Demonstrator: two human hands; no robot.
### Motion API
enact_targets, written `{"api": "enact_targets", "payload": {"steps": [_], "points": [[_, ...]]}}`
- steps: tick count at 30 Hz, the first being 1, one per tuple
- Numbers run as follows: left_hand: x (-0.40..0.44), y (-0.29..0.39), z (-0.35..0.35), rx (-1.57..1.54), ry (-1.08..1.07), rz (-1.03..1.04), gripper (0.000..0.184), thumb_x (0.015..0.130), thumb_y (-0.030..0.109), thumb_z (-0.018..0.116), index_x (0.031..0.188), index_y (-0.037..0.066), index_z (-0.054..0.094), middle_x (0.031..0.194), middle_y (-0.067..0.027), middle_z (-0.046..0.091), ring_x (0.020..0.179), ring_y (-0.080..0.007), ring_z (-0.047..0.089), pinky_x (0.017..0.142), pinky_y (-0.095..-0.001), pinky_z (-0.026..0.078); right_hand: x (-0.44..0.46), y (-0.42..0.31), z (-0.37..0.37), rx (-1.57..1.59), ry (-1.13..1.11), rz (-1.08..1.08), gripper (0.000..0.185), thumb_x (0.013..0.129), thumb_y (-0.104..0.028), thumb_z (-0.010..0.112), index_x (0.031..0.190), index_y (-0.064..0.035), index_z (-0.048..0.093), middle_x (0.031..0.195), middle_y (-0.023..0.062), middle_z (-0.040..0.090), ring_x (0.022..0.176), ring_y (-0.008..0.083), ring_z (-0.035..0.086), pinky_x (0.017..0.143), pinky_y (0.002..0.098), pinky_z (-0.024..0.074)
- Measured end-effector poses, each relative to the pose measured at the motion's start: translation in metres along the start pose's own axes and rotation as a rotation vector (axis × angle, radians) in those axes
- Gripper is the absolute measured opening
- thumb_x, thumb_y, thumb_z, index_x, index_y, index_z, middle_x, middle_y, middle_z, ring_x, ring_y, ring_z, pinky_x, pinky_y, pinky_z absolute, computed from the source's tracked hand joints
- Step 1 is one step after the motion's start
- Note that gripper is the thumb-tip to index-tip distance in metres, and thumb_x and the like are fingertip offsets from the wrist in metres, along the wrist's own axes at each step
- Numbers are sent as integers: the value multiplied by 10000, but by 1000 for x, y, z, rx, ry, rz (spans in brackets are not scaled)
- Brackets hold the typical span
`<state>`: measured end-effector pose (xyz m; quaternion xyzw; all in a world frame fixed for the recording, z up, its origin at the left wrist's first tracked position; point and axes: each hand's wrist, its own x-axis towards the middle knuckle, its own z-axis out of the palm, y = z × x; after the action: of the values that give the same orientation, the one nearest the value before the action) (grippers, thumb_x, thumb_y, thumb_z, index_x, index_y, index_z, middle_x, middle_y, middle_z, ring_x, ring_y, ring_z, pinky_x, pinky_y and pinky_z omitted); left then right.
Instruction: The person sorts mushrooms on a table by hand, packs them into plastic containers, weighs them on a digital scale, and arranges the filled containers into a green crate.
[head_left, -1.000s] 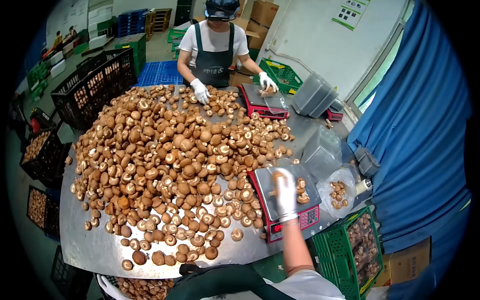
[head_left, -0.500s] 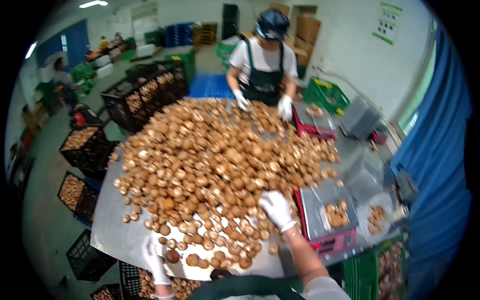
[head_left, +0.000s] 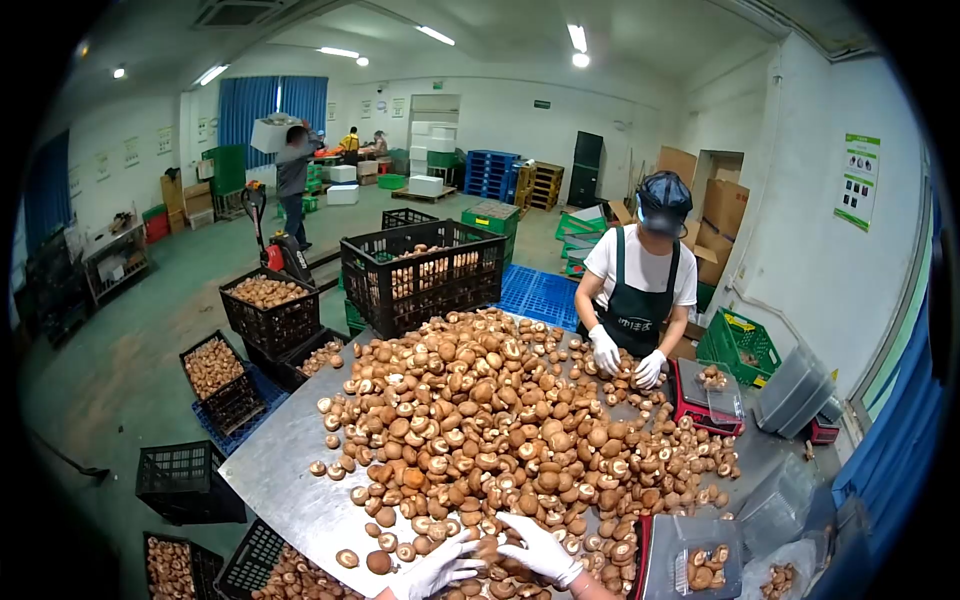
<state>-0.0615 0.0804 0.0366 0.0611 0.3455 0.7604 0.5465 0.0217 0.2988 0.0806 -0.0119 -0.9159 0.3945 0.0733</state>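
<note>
A big heap of brown mushrooms [head_left: 470, 410] covers much of the metal table [head_left: 290, 450]. At the heap's near edge, my left hand [head_left: 438, 570] in a white glove has its fingers stretched out and apart beside some mushrooms. My right hand [head_left: 540, 552], also gloved, is opposite it with fingers extended over the mushrooms. A blurred mushroom [head_left: 487, 549] lies between the two hands, and I cannot tell whether they touch it. To the right of my right hand, a clear tray of mushrooms [head_left: 706, 567] sits on a scale [head_left: 662, 545].
Across the table a co-worker [head_left: 645, 270] handles mushrooms beside a red scale [head_left: 705, 410]. Black crates [head_left: 420, 290] of mushrooms stand to the left and behind. Clear plastic tubs [head_left: 778, 505] are at right. Farther back, a person [head_left: 292, 185] carries a white box.
My view has tilted up, showing more of the room. My right hand has moved from beside the scale towards my left hand, which has come from the table edge to the heap.
</note>
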Motion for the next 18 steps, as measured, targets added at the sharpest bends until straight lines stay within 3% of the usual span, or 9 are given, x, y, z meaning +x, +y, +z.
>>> {"api": "enact_targets", "payload": {"steps": [1, 2, 4, 7, 9, 10, 14, 17, 18], "points": [[-11, 14, 19, -67, -26, -28, 493, 979, 252, 503, 1403, 36, 373, 1340, -126, 484, 1140, -213, 560, 953, -296, 489, 7, 0, 1, -166, -3, -122, 714, 849, -507, 613, 1399, -96, 419, 1407, 214, 420, 1290, 310, 444, 1042, 378, 379], [-22, 29, 37, -134, -50, -58, 480, 980, 246, 497, 1391, 23, 387, 1324, -143, 495, 1142, -219, 561, 935, -286, 506, 18, 11, -2, -176, -2, -35, 795, 830, -546, 612, 1430, -88, 361, 1475, 254, 290, 1391, 341, 281, 1097, 411, 308], [-17, 20, 23, -5, 102, -75, 453, 985, 225, 483, 1376, 11, 403, 1315, -152, 500, 1144, -223, 562, 922, -278, 514, 43, 41, -10, -260, 253, 122, 839, 778, -572, 649, 1420, -101, 385, 1478, 257, 278, 1333, 439, 317, 1063, 478, 332], [-37, 25, 2, -315, -106, -182, 376, 987, 149, 458, 1324, -19, 443, 1278, -166, 518, 1148, -246, 559, 958, -314, 507, 60, 99, -6, -440, 352, 313, 813, 757, -587, 650, 1417, -179, 407, 1489, 241, 259, 1268, 517, 332, 1029, 551, 326], [-74, 22, 16, 954, 185, 314, 501, 883, 201, 610, 1345, 64, 473, 1275, -145, 536, 1193, -305, 487, 1050, -448, 348, 65, 116, 14, -656, 386, 283, 745, 754, -538, 680, 1383, -206, 457, 1446, 251, 326, 1263, 505, 340, 1022, 535, 341], [-78, 20, 13, 993, 239, 346, 480, 894, 187, 590, 1338, 51, 470, 1272, -149, 535, 1188, -300, 496, 1043, -438, 366, 66, 116, 17, -627, 387, 259, 727, 756, -529, 679, 1372, -203, 470, 1424, 244, 355, 1246, 494, 359, 1021, 531, 342], [-55, 2, -40, -83, 252, 180, 399, 940, 132, 513, 1312, -3, 460, 1259, -165, 530, 1168, -282, 529, 1014, -397, 440, 50, 114, 14, -504, 421, 140, 641, 791, -484, 654, 1341, -192, 504, 1274, 193, 500, 1155, 394, 456, 989, 498, 369], [-50, -15, -63, -252, 245, 197, 344, 975, 91, 455, 1292, -43, 453, 1250, -177, 526, 1153, -268, 554, 992, -367, 495, 42, 111, 11, -485, 445, 53, 623, 796, -423, 674, 1341, -172, 504, 1164, 165, 554, 1027, 365, 522, 922, 450, 422], [-54, -10, -41, -273, 260, 265, 339, 957, 78, 487, 1267, -57, 459, 1235, -186, 528, 1153, -291, 550, 1005, -411, 487, 42, 112, 11, -441, 449, 78, 624, 793, -414, 679, 1341, -173, 504, 1150, 160, 557, 1020, 368, 523, 911, 450, 427]]}}
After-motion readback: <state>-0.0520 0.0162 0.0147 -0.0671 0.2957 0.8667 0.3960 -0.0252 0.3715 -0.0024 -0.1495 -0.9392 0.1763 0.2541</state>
